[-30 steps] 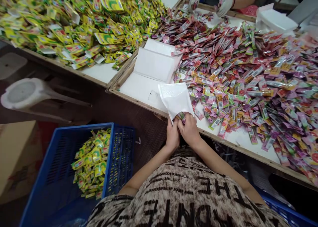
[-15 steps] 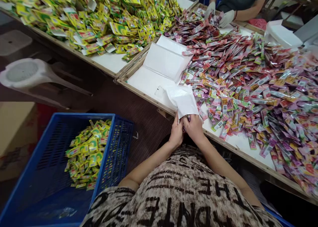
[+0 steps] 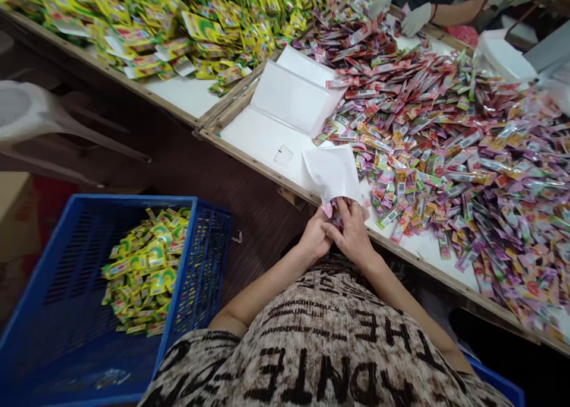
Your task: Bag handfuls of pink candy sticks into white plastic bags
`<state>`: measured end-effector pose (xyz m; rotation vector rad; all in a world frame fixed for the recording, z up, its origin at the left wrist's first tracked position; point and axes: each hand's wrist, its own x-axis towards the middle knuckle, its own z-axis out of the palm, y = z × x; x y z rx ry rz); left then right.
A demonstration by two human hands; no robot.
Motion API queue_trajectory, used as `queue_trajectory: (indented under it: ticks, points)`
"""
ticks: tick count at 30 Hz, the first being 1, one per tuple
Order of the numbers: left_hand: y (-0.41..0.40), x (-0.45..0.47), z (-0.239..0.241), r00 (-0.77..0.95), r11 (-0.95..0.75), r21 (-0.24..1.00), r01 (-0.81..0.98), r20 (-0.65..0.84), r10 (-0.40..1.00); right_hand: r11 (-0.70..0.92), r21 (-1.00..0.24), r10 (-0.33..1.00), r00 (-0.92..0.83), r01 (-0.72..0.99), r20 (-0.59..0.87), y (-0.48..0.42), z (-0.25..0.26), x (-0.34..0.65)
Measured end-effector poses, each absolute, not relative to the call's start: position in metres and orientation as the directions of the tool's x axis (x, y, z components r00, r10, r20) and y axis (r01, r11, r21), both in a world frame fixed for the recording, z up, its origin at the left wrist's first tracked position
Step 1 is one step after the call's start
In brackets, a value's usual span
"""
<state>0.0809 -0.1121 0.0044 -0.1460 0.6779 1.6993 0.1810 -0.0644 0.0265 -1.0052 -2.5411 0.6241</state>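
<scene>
The left hand (image 3: 315, 236) is gripping the mouth of a white bag (image 3: 337, 169), which is sticking out just beyond both hands over the table (image 3: 252, 135). The right hand (image 3: 354, 232) is bending over small packets (image 3: 328, 209) there; whether it is pinching any, I cannot tell. A sagging mouth could be letting packets slip below the hands.
</scene>
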Motion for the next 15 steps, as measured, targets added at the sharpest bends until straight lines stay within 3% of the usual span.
queue_trajectory:
  ticks: [4,9,12,15]
  points:
    - [-0.117,0.092,0.002,-0.165,0.009,0.333,-0.943,-0.491,0.855,0.586,-0.516,0.771,-0.626,0.625,0.118,-0.067,0.011,0.200]
    - [-0.123,0.105,-0.006,-0.287,-0.038,0.457,-0.888,-0.488,0.825,0.560,-0.617,0.757,-0.644,0.553,0.109,-0.067,-0.001,0.187]
    - [-0.124,0.105,-0.005,-0.290,-0.017,0.477,-0.879,-0.505,0.813,0.544,-0.635,0.783,-0.604,0.548,0.150,-0.058,0.001,0.176]
    - [-0.126,0.102,-0.002,-0.308,-0.023,0.510,-0.860,-0.483,0.819,0.522,-0.679,0.761,-0.641,0.516,0.099,-0.048,0.008,0.174]
